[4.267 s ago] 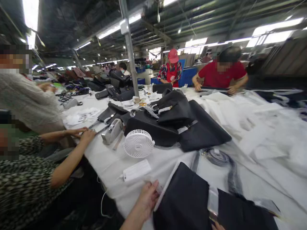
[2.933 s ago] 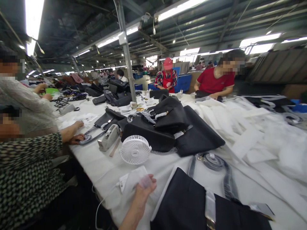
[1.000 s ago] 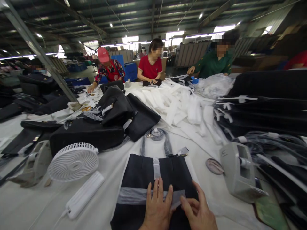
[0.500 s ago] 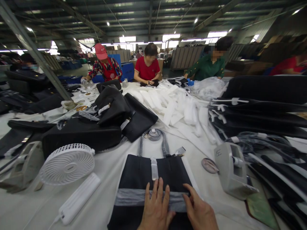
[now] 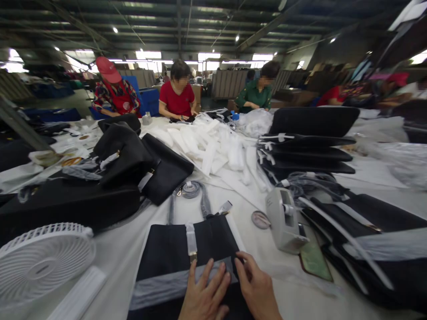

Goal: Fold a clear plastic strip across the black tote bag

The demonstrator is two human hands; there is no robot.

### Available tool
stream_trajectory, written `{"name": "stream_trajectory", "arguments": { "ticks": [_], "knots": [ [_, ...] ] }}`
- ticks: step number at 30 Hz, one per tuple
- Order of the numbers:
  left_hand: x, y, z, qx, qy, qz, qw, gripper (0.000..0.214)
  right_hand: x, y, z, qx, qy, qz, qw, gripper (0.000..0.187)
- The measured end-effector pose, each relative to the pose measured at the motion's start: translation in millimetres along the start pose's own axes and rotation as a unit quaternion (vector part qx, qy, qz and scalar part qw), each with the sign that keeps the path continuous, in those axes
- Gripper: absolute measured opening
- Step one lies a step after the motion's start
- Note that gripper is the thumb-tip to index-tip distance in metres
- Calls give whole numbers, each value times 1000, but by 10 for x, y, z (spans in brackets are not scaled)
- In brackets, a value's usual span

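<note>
at the bottom centre of the frame, the left hand [image 5: 206,291] lies flat, fingers spread, on the grey band [image 5: 160,286] across a black bag [image 5: 167,249]; the right hand [image 5: 255,282] curls at the band's right end, and whether it pinches anything cannot be told. the bag lies flat, contents hidden. bare white surface [image 5: 115,253] flanks its edges, towards the fan [image 5: 43,266] at lower left and the tape dispenser [image 5: 282,222] right of centre. farther up, heaped bags [image 5: 125,155] fill the left, white strips [image 5: 213,144] the middle.
</note>
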State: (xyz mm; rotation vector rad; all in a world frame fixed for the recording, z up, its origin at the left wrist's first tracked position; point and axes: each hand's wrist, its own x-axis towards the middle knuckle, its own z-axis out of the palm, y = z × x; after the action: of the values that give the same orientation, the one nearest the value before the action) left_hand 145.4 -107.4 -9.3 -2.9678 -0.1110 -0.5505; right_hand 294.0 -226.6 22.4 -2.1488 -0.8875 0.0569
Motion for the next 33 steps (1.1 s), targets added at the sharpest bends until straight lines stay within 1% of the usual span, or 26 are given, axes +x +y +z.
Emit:
{"name": "stream_trajectory", "arguments": {
  "ticks": [1,2,3,4,5,6,7,8,9,11,12,14,16,18,21,25,29,33],
  "knots": [
    [-1,6,12,-1,8,-1,1000,60,-31,61,-104,54,8,98,994,41],
    [-1,7,19,-2,15,-1,1000,59,-75,145,-207,110,23,201,973,48],
    [0,2,20,-1,21,0,1000,59,-128,242,-301,171,39,299,938,57],
    [1,-4,18,0,25,5,1000,59,-187,342,-377,236,51,384,891,67],
    [3,-12,13,2,26,10,1000,59,-247,432,-429,300,55,451,839,76],
    [5,-18,8,4,25,16,1000,59,-300,501,-456,353,53,500,789,83],
    [7,-24,4,7,24,18,1000,59,-340,544,-457,392,43,530,751,87],
    [9,-27,1,9,22,16,1000,58,-364,557,-436,418,32,546,725,88],
    [11,-29,1,11,22,17,1000,58,-369,544,-398,438,21,549,712,86],
    [15,-32,6,14,26,17,999,58,-321,473,-295,469,17,532,704,77],
    [17,-33,10,16,30,18,999,59,-277,434,-243,487,31,521,700,71],
    [21,-37,16,21,37,22,999,61,-174,382,-158,516,76,505,688,61],
    [23,-38,15,26,41,24,999,63,-87,377,-114,529,122,497,677,59],
    [21,-36,10,30,44,25,998,63,-37,397,-116,536,147,488,672,62],
    [10,-28,11,31,48,21,998,63,-12,410,-186,546,179,461,676,63],
    [3,-25,50,20,69,19,997,61,57,385,-326,547,229,420,687,55],
    [11,-30,83,8,93,16,995,59,227,399,-482,533,290,390,693,58],
    [18,-42,71,12,101,20,995,57,401,400,-648,511,325,353,713,61]
  ]
}}
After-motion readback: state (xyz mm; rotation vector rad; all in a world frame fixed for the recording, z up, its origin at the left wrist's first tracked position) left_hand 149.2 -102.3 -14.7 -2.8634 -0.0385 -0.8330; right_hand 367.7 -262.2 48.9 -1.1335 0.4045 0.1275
